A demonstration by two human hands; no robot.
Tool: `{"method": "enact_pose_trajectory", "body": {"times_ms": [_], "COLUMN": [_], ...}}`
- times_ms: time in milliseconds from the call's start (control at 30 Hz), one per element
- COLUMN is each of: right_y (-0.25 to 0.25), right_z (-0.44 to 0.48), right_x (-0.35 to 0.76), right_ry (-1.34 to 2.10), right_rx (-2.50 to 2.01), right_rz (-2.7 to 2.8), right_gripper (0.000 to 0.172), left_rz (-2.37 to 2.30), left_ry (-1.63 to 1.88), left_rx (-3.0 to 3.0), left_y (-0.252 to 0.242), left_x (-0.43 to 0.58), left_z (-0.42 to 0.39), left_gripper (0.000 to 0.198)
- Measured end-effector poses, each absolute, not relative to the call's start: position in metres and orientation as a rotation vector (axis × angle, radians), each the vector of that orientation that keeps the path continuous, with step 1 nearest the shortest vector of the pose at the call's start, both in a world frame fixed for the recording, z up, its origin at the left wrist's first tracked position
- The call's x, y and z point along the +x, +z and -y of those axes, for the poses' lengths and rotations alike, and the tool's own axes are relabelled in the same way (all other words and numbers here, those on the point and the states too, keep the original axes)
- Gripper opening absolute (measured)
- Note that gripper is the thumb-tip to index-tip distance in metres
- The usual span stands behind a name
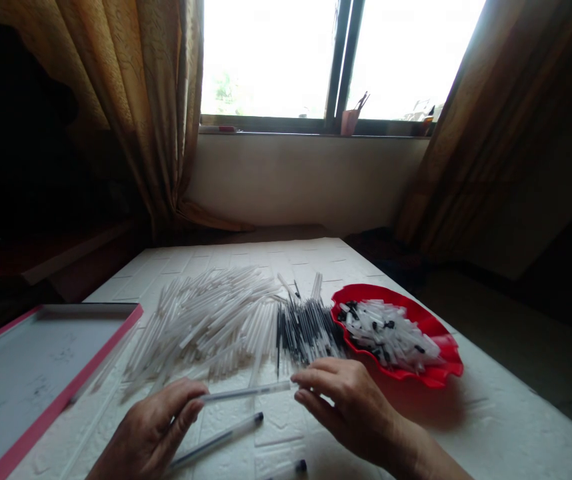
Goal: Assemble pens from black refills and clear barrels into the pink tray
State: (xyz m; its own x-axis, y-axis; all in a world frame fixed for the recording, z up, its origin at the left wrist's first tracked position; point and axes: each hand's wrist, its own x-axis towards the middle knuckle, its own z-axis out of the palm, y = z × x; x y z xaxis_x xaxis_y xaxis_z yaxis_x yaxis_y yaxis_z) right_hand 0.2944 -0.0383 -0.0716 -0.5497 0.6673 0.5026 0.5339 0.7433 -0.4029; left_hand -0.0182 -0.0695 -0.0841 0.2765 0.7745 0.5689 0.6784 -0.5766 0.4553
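Note:
My left hand (159, 423) pinches one end of a clear pen barrel (246, 393), which lies almost level above the table and seems to have a dark refill inside. At the barrel's other end are the thumb and index fingertips of my right hand (343, 403), drawn close together around its tip. Below them, two capped pens (223, 440) with dark ends rest on the tabletop, the nearer one cut off by the frame. Beyond my hands lies a wide heap of clear empty barrels (211, 313). Dark ink refills (309, 330) are bunched to its right.
A red scalloped dish (446, 377) holding white and black caps (391, 333) stands on the right of the white table (131, 273). At left lies a pink-edged whiteboard tray (21, 373). Behind are a window, curtains (131, 87) and a pink pen cup (349, 123) on the sill.

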Motion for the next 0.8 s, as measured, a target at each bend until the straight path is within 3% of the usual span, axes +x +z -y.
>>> {"method": "enact_pose_trajectory", "body": {"times_ms": [133,300,533,667,800], "right_y": [-0.073,-0.071,-0.067,-0.057,-0.058], "right_z": [0.04,0.04,0.04,0.032,0.022], "right_x": [0.293,0.295,0.292,0.318,0.34], "right_ry": [0.281,0.402,0.283,0.265,-0.016], "right_rx": [-0.908,-0.947,-0.917,-0.984,-1.155], "right_rz": [2.317,2.214,2.381,2.286,2.08], "right_gripper": [0.031,0.013,0.03,0.028,0.032], "left_rz": [-1.328,-1.376,-1.326,-1.527,-1.785], "left_ry": [1.167,1.163,1.097,1.187,1.225], "left_rx": [2.47,2.41,2.463,2.415,2.217], "left_y": [-0.087,-0.086,-0.087,-0.086,-0.082], "left_x": [-0.022,-0.02,-0.023,-0.033,-0.041], "left_z": [0.067,0.069,0.067,0.063,0.061], "left_gripper": [0.026,0.031,0.026,0.035,0.046]}}
